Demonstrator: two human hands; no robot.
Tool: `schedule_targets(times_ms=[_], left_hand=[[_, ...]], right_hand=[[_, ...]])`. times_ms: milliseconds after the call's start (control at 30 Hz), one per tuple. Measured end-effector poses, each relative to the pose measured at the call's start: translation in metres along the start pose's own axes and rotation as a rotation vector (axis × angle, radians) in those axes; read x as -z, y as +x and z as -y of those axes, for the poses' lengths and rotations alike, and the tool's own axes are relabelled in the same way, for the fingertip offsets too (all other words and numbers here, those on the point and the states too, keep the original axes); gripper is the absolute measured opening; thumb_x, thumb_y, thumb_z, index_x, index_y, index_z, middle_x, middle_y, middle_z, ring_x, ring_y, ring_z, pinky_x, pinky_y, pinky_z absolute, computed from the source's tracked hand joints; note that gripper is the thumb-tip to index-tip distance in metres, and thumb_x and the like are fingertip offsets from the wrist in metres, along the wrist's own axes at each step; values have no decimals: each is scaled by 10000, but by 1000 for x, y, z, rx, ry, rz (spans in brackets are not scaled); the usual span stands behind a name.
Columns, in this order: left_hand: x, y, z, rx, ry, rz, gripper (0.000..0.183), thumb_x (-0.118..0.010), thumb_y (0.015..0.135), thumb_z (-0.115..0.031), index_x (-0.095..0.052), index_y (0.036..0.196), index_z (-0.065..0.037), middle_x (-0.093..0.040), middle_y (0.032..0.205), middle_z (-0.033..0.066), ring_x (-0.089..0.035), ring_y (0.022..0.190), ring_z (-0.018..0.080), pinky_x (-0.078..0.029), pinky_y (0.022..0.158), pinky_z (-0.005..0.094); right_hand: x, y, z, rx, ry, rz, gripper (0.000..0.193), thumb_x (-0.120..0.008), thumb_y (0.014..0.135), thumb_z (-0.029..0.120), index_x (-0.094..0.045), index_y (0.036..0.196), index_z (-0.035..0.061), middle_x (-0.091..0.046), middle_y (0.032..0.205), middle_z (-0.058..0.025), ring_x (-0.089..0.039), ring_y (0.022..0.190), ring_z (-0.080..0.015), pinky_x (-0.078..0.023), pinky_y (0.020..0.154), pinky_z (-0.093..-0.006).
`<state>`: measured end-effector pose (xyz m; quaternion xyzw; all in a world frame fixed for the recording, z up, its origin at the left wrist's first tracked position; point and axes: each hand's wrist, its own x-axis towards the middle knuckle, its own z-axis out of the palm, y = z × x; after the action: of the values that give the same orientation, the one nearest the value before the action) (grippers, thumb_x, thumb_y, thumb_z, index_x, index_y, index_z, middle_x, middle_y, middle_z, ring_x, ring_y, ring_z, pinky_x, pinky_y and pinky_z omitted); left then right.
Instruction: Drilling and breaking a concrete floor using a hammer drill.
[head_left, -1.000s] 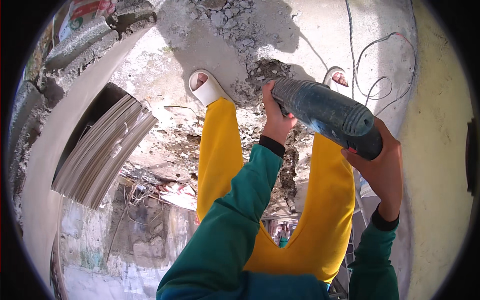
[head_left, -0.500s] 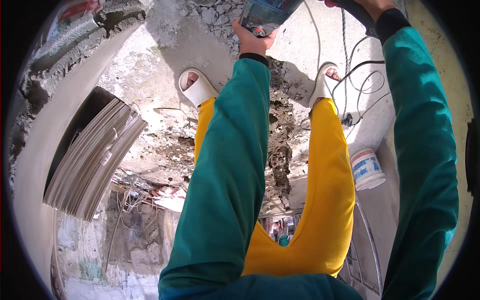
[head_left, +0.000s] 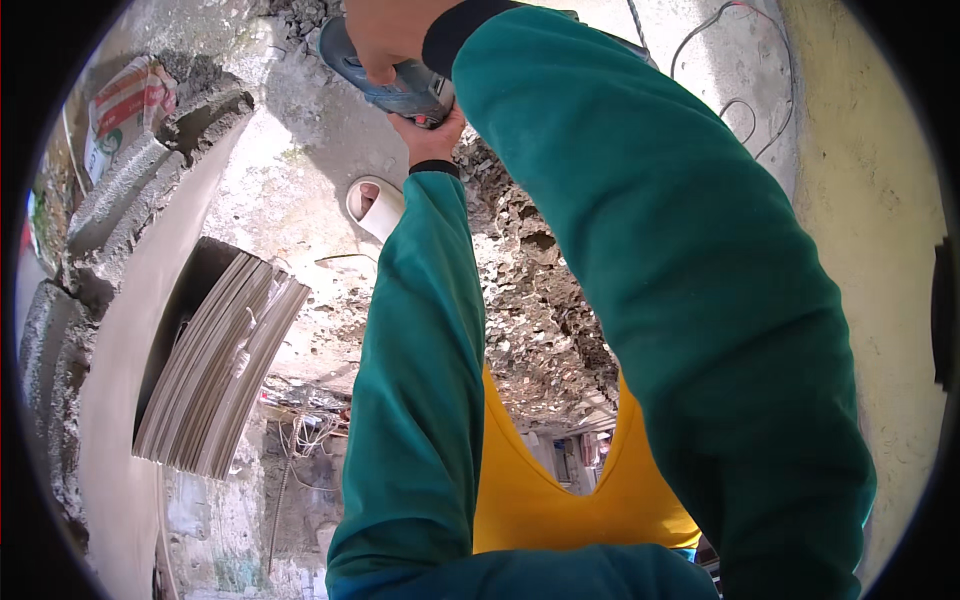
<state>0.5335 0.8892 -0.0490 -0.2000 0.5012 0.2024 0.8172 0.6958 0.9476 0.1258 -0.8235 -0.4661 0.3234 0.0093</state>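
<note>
At the top of the view, a blue-grey power tool [head_left: 425,92], seemingly a rotary hammer, is held in both hands over the broken floor. My left hand [head_left: 432,133] cups it from below, near a small red button. Over the top lies my right hand [head_left: 395,35], its thumb and fingers closed around the body. The right forearm crosses from the right and hides part of the tool. Its working end cannot be made out. Chipped concrete rubble [head_left: 298,22] lies beyond the tool.
One cream slide sandal [head_left: 375,207] shows beside my left sleeve. A stack of thin boards [head_left: 220,365] leans at left, near rough concrete blocks [head_left: 120,195] and a printed sack [head_left: 130,105]. A loose cable [head_left: 790,70] lies at right by the yellowish wall [head_left: 860,200]. Broken ground [head_left: 530,290] runs below me.
The tool has moved left and turned. My right hand has swung from the far right across to the tool's body, its sleeve now covering the right foot and the bucket. My left hand came along leftward.
</note>
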Motion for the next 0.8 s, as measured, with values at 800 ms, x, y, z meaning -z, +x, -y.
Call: schedule_targets(times_ms=[800], left_hand=[[2,-166,103,65,214,-114,541,-515,861,-551,-613,1002,-38,-663,921,134,-652,857,275,-528,838,382]], right_hand=[[81,-315,-22,-447,494,139,684,-806,697,198,-508,1302,84,-690,931,-173,-693,830,-365,-548,734,-400]])
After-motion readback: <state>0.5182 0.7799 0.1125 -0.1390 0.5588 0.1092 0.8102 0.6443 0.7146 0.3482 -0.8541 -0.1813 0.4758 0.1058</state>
